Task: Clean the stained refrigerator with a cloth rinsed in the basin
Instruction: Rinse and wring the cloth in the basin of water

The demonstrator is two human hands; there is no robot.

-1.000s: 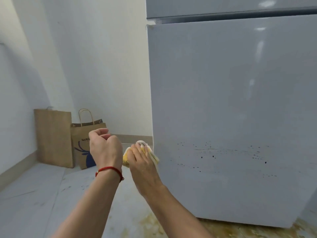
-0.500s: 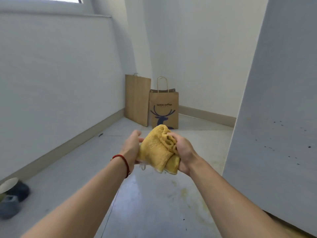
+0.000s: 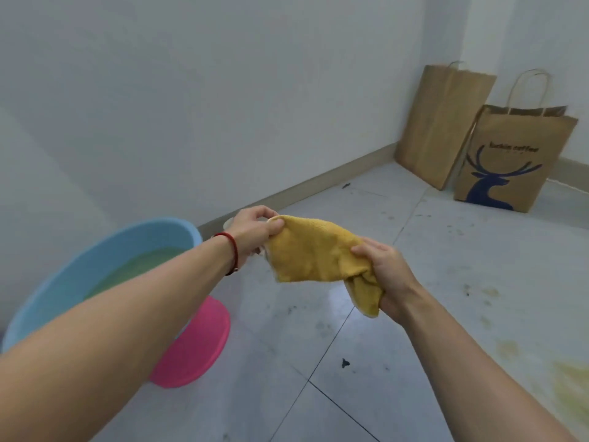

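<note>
A yellow cloth point(image 3: 314, 250) hangs stretched between both hands above the tiled floor. My left hand point(image 3: 253, 232), with a red cord at the wrist, pinches the cloth's upper left corner. My right hand point(image 3: 384, 271) grips the bunched right end, which droops below the fist. A blue basin point(image 3: 95, 260) holding greenish water stands on the floor at the left, partly hidden behind my left forearm. The refrigerator is out of view.
A pink basin point(image 3: 197, 342) sits beside the blue one, under my left arm. Two brown paper bags point(image 3: 506, 157) lean in the far right corner. The floor tiles point(image 3: 446, 266) carry dark specks and yellowish stains at the right. A white wall runs behind the basins.
The view has swung left, away from the refrigerator, bringing the basins into sight. The balled cloth has been pulled out flat between the two hands.
</note>
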